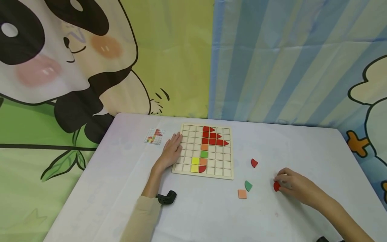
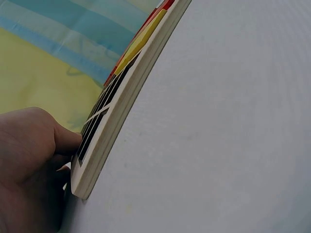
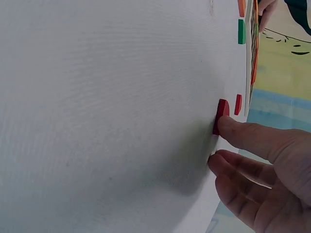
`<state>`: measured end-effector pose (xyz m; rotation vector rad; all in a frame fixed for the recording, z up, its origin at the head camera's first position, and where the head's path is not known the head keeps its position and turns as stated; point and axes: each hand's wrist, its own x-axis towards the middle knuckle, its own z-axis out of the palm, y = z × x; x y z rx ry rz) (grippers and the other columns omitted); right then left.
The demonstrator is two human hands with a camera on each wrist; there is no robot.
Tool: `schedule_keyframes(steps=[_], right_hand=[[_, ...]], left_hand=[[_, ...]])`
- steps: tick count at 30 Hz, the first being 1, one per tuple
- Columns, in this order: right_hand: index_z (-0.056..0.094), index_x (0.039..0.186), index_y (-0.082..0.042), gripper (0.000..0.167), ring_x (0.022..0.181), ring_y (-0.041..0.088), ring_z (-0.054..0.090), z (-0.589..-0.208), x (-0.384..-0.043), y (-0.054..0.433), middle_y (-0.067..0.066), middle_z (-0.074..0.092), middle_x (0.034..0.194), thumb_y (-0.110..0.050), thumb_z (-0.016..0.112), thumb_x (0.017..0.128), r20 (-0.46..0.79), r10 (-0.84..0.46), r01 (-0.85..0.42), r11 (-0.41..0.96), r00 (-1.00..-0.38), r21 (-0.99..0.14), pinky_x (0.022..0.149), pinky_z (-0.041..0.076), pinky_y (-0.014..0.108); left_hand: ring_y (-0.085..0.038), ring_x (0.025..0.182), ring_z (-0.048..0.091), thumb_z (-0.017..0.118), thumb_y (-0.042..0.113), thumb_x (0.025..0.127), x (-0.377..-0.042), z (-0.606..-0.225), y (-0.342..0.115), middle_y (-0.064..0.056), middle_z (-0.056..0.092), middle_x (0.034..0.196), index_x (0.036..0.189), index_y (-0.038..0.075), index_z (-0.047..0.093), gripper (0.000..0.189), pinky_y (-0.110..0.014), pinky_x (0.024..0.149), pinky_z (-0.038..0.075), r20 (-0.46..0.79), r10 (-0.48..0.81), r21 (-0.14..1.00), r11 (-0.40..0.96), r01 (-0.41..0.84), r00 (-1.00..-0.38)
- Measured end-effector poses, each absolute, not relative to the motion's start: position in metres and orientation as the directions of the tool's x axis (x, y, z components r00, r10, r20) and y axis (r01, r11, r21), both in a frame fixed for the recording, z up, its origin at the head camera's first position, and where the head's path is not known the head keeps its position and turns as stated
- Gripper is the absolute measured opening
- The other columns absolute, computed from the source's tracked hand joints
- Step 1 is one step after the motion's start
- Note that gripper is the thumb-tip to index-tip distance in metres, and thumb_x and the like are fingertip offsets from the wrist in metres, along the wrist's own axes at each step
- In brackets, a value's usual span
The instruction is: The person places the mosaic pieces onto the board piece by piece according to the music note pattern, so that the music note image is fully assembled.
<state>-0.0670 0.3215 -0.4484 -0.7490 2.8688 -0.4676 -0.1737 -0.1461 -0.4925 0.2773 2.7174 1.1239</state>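
Note:
My left hand (image 1: 171,150) rests along the left edge of a wooden grid board (image 1: 217,157), its fingers stretched out and touching the rim. In the left wrist view the thumb (image 2: 65,140) lies against the board's corner. Red, yellow, orange and green pieces fill some of the squares. My right hand (image 1: 297,186) is low over the table at the right, fingers bent, with a red quarter-circle piece (image 1: 276,186) at its thumb and fingertips. In the right wrist view the thumb overlaps this red piece (image 3: 221,112), and the other fingertips are close to the tabletop.
Between board and right hand lie another red quarter-circle piece (image 1: 254,163), a green quarter-circle piece (image 1: 248,186) and an orange square (image 1: 242,194). A small pattern card (image 1: 154,136) lies left of the board. A printed cloth (image 1: 181,67) hangs behind the white table (image 1: 208,208).

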Motion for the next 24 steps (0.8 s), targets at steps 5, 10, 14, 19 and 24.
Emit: schedule_keyframes(steps=[5,10,14,19,24], right_hand=[[0.064,0.088,-0.018,0.029,0.073,-0.002,0.054,-0.449,-0.067,0.324,-0.013,0.059,0.086,-0.002,0.086,0.078,-0.069,-0.548,-0.475,0.775,-0.834,-0.417,0.062,0.053,0.02],[0.059,0.091,-0.019,0.024,0.07,-0.006,0.044,-0.444,-0.069,0.319,-0.018,0.052,0.078,-0.005,0.079,0.087,-0.157,-0.619,-0.43,0.684,-0.769,-0.589,0.058,0.042,0.018],[0.071,0.112,-0.009,0.019,0.074,-0.006,0.049,-0.439,-0.071,0.306,-0.015,0.063,0.086,-0.009,0.075,0.093,-0.115,-0.659,-0.455,0.624,-0.743,-0.636,0.061,0.047,0.018],[0.074,0.113,-0.008,0.022,0.08,-0.005,0.055,-0.43,-0.078,0.28,-0.007,0.071,0.096,-0.003,0.075,0.092,-0.031,-0.688,-0.522,0.578,-0.725,-0.627,0.068,0.054,0.018],[0.072,0.106,-0.012,0.016,0.083,-0.003,0.059,-0.422,-0.089,0.242,-0.008,0.073,0.096,-0.005,0.075,0.092,-0.013,-0.657,-0.518,0.606,-0.754,-0.603,0.072,0.057,0.024]], left_hand=[[-0.028,0.163,0.001,0.035,0.018,0.111,-0.174,-0.494,-0.147,-0.013,0.01,0.175,0.163,0.001,0.02,0.057,-0.049,0.131,-0.002,-0.121,0.246,0.712,0.697,0.089,-0.962],[-0.027,0.163,0.0,0.034,0.019,0.111,-0.174,-0.495,-0.147,-0.011,0.009,0.175,0.164,0.002,0.019,0.057,-0.048,0.132,-0.002,-0.13,0.247,0.706,0.703,0.085,-0.96],[-0.029,0.163,0.002,0.035,0.018,0.111,-0.174,-0.494,-0.147,-0.012,0.01,0.175,0.164,0.001,0.02,0.057,-0.049,0.132,-0.001,-0.115,0.241,0.707,0.702,0.092,-0.964],[-0.03,0.163,0.002,0.036,0.016,0.111,-0.174,-0.492,-0.146,-0.014,0.01,0.174,0.163,-0.001,0.021,0.057,-0.05,0.131,-0.001,-0.102,0.247,0.723,0.684,0.098,-0.964],[-0.03,0.163,0.002,0.037,0.015,0.111,-0.173,-0.49,-0.145,-0.014,0.011,0.174,0.163,-0.001,0.021,0.057,-0.051,0.131,-0.001,-0.098,0.247,0.728,0.678,0.1,-0.964]])
